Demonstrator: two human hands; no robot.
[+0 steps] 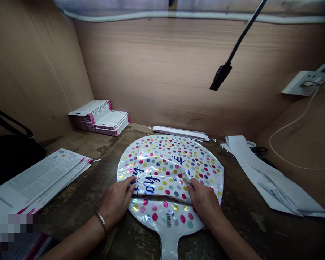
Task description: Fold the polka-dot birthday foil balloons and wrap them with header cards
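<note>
A flat white foil balloon with coloured dots lies on the table, its tail toward me and a small barcode above the tail. Across its middle is a folded section of dotted foil with blue script lettering. Whether this fold belongs to the same balloon or to another one on top, I cannot tell. My left hand pinches the fold's left edge between thumb and fingers. At the right edge, my right hand grips the foil in the same way.
Stacked printed cards stand in the back left corner, and more printed sheets lie at the left. White strips rest along the back wall. Long white paper and black scissors are at the right. A black cable hangs overhead.
</note>
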